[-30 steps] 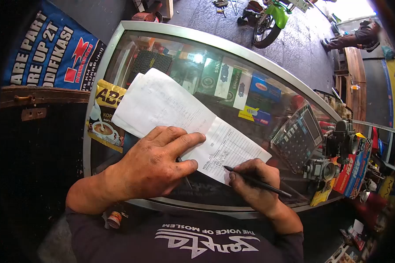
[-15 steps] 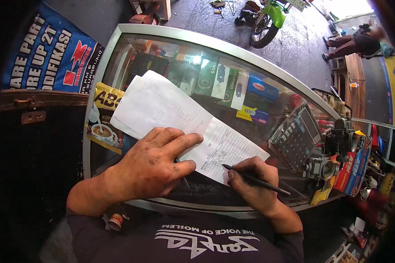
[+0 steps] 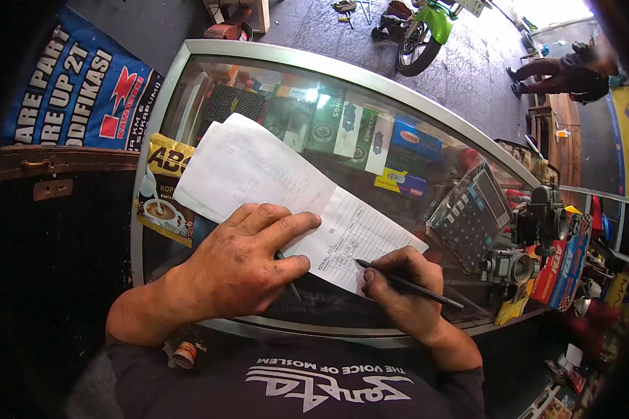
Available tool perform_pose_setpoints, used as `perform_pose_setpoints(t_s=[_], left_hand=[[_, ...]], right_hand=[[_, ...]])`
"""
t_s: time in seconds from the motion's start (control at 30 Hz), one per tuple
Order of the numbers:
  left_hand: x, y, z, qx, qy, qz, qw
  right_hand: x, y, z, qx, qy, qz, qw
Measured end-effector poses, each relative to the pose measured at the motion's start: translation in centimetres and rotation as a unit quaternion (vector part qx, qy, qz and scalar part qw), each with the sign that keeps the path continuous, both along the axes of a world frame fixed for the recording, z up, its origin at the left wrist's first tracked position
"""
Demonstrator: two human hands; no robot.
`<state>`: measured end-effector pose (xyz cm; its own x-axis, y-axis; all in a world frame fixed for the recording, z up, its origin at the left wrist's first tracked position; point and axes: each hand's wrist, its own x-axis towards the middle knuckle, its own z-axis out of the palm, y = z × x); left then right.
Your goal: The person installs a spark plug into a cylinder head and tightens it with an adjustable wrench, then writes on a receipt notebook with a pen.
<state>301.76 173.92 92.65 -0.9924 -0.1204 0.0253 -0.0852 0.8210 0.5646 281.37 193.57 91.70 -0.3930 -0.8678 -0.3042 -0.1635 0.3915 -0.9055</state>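
Observation:
On the glass counter lies an open receipt pad (image 3: 258, 164), its printed page (image 3: 360, 234) bearing some handwriting. My left hand (image 3: 248, 258) rests on the pad's lower edge, thumb and fingers apart, palm hidden; a thin dark object shows beneath it. Black pen (image 3: 426, 292) is pinched in my right hand (image 3: 409, 283), its tip at the written lines. Left of the pad is a yellow and brown coffee sachet (image 3: 166, 199), partly covered by the paper.
A calculator (image 3: 472, 216) and metal carburetor parts (image 3: 510, 267) sit at the counter's right. Boxes (image 3: 416, 136) show through the glass, inside the metal frame (image 3: 293, 56). Beyond are a green motorcycle (image 3: 437, 28) and a person (image 3: 573, 73) at the upper right.
The person in the background has shifted position. The view has moved slightly, while my hands keep nearly the same place on the pad and the pen stays in my right hand.

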Motion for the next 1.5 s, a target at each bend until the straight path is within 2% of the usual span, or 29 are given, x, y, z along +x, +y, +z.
perform_pose_setpoints(t_s=[0.27,0.37,0.47,0.57,0.67,0.77,1.23,1.3,1.33,1.37,1.4,1.5], left_hand=[[0.0,0.0,0.0,0.0,0.003,-0.004,1.0],[-0.1,-0.1,0.2,0.001,0.004,-0.004,1.0],[0.0,-0.1,0.3,0.004,0.002,-0.005,1.0],[-0.1,-0.1,0.1,0.005,0.006,-0.007,1.0],[0.0,0.0,0.0,0.004,0.007,-0.006,1.0],[-0.1,0.0,0.2,0.006,0.002,-0.008,1.0],[0.0,-0.1,0.4,0.015,0.004,-0.006,1.0],[-0.3,-0.3,0.7,0.018,-0.008,-0.014,1.0],[-0.1,-0.2,0.6,0.021,-0.005,-0.013,1.0],[-0.1,-0.3,0.6,0.008,-0.008,-0.023,1.0],[-0.2,-0.2,0.2,0.001,0.013,-0.021,1.0],[0.0,-0.3,0.1,-0.009,0.005,-0.019,1.0]], right_hand=[[-0.1,-0.2,0.5,0.012,0.011,0.016,1.0],[-0.9,-0.3,0.6,-0.02,0.026,0.024,0.999],[-2.0,-1.5,1.1,-0.068,0.097,0.035,0.992],[-2.7,-1.5,0.7,-0.042,0.033,0.039,0.998],[-2.6,-1.6,0.5,-0.058,0.063,0.055,0.995],[-2.8,-1.3,0.3,-0.026,0.057,0.047,0.997],[-2.7,-1.2,-0.1,-0.049,0.029,0.037,0.998],[-3.1,-1.1,-0.1,-0.056,0.072,0.054,0.994],[-2.9,-1.3,0.5,-0.016,0.11,0.049,0.993],[-3.4,-1.1,0.2,-0.034,0.123,0.067,0.99],[-3.7,-1.2,0.8,-0.004,0.106,0.09,0.99],[-3.2,-1.4,0.2,-0.075,0.051,0.083,0.992]])
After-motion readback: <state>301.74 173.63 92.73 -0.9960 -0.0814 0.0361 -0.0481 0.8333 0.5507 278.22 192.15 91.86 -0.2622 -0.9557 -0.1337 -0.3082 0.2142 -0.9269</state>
